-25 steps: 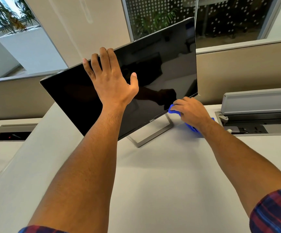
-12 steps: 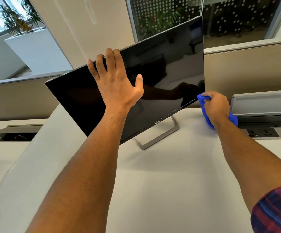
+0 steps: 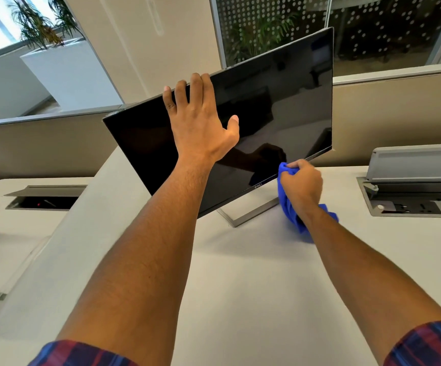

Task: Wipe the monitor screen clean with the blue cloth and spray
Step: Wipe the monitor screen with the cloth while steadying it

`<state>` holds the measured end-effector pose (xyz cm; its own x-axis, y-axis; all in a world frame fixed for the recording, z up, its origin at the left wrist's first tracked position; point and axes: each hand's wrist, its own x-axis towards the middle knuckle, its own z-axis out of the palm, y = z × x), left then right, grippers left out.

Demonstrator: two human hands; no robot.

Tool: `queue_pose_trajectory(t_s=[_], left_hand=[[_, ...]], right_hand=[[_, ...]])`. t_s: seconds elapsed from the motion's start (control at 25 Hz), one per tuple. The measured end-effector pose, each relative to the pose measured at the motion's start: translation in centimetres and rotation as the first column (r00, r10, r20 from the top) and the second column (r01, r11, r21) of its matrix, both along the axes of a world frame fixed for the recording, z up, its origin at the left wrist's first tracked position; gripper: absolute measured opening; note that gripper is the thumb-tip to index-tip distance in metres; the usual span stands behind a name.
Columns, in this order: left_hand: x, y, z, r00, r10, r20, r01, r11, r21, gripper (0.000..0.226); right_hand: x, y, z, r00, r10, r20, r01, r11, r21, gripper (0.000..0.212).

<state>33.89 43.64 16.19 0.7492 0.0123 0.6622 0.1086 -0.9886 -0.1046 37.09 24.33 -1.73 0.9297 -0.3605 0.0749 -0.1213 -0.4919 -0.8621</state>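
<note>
Monitor (image 3: 280, 107) tilted, right end up

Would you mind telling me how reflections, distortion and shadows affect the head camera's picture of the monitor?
In the head view, the monitor is dark and glossy and mirrors the right hand with the blue cloth; the wide-angle lens tilts the scene and bends the straight partition edges; the light is soft and even, with a faint shadow on the desk beneath the stand; the left hand is sharp.
</note>
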Motion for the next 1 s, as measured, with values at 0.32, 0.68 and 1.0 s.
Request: queue_pose_trajectory(t_s=[0.32,0.68,1.0], left_hand=[[-2.9,3.2,0.9,0.995,-0.072,-0.074,0.060,0.988,-0.144,0.077],[-5.4,7.1,1.6,0.942,-0.194,-0.274,0.156,0.976,-0.152,0.087],[-10.8,4.6,-4.0,0.874,-0.446,-0.193,0.163,0.643,-0.748,0.059]], right_hand=[[-9.2,12.3,-0.5,0.945,0.325,0.043,-0.325,0.946,0.000,0.012],[-13.6,17.7,-0.2,0.697,0.716,0.039,-0.716,0.695,0.061,0.027],[-14.9,11.2,3.9,0.606,0.782,0.144,-0.762,0.519,0.387,0.037]])
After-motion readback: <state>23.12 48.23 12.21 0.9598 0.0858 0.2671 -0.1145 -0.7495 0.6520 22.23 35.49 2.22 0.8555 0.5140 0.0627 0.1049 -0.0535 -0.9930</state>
